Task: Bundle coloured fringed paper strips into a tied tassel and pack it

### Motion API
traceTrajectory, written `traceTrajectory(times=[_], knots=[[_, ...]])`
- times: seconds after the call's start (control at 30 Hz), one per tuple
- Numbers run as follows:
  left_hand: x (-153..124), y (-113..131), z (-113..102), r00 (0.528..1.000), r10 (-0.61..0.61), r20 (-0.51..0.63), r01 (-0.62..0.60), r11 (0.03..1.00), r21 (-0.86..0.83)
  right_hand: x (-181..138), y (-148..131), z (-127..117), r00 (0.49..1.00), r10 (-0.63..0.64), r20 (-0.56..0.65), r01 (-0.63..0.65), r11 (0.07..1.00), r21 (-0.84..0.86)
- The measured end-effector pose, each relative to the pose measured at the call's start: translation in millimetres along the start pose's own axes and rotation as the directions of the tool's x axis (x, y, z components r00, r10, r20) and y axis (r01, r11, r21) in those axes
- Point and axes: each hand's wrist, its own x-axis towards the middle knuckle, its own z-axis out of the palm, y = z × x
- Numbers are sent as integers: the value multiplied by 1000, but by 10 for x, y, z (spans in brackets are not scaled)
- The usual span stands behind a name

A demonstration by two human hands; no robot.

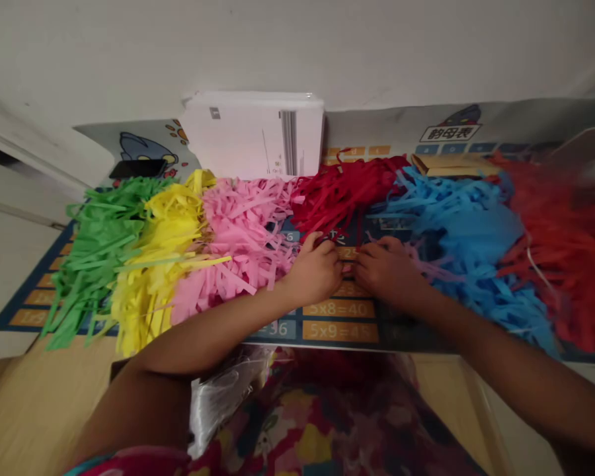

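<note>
Both hands meet over the middle of a printed times-table mat, fingers curled toward each other. My left hand is closed, its fingertips pinched; a small reddish bit shows between the hands, too dim to name. My right hand is closed as well, and what its fingers grip is hidden. Just beyond them lies a dark red bunch of shredded paper fringe. A pink fringe bunch spreads beside my left hand. Thin pinkish-purple strips and a blue fringe bunch lie beside my right hand.
Green and yellow fringe bunches lie left; an orange-red one lies right. A white box stands against the wall. A dark phone-like object and brown card sit at the back. Clear plastic rests on my lap.
</note>
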Motion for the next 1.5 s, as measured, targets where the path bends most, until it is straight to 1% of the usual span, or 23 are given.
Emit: traceTrajectory(times=[0.07,0.17,0.33,0.43,0.53,0.63,0.7,0.8,0.87,0.97,1.03,1.07,1.13,1.2,1.23,1.27,1.33,1.37,1.43,1.5], knots=[[9,-13,-1,999,36,6,-36,997,70,50,27,-3,999,48,4,-48,998,29],[-11,-19,16,998,57,-21,-54,989,136,85,2,41,991,119,-54,-118,993,29],[-108,3,15,995,75,-65,-61,977,203,-14,-112,161,987,70,-145,-68,998,16],[-194,-14,-12,995,76,-63,-61,976,209,-159,-81,216,979,90,-184,-87,996,25],[-264,-59,-39,996,20,-88,-9,992,127,-284,26,278,964,179,-198,-157,980,126],[-298,-126,-54,992,-75,-100,73,997,-20,-339,138,353,942,294,-161,-239,926,292],[-302,-180,-54,986,-146,-76,136,983,-126,-346,182,394,927,356,-119,-287,875,389],[-288,-246,-48,969,-245,15,241,937,-252,-340,198,422,906,421,-51,-350,811,470],[-267,-260,-49,961,-270,65,277,922,-269,-331,190,423,897,440,-24,-379,798,469],[-233,-232,-62,953,-286,96,299,935,-188,-316,171,418,884,468,2,-421,794,437],[-219,-194,-69,961,-262,87,272,954,-127,-309,151,401,879,478,-2,-438,808,394],[-217,-171,-70,972,-224,68,230,968,-102,-306,136,384,883,469,-19,-430,825,367],[-220,-122,-67,996,-92,11,92,995,-42,-293,98,330,907,411,-94,-368,879,303],[-222,-73,-57,999,33,-32,-32,999,41,-264,58,260,938,296,-182,-251,940,232],[-219,-51,-48,996,72,-45,-69,995,76,-241,42,228,953,226,-200,-187,962,199],[-212,-31,-38,994,97,-51,-92,991,100,-212,29,202,968,157,-194,-124,977,171],[-187,-3,-4,991,124,-52,-118,986,114,-142,12,174,989,40,-142,-22,992,128],[-170,4,21,990,135,-46,-130,985,111,-105,5,170,993,11,-122,5,991,133],[-131,2,82,989,147,-23,-143,984,106,-34,-13,162,990,28,-141,-1,983,186],[-98,-14,127,989,144,-22,-141,983,115,16,-52,114,970,143,-199,-90,963,253]])
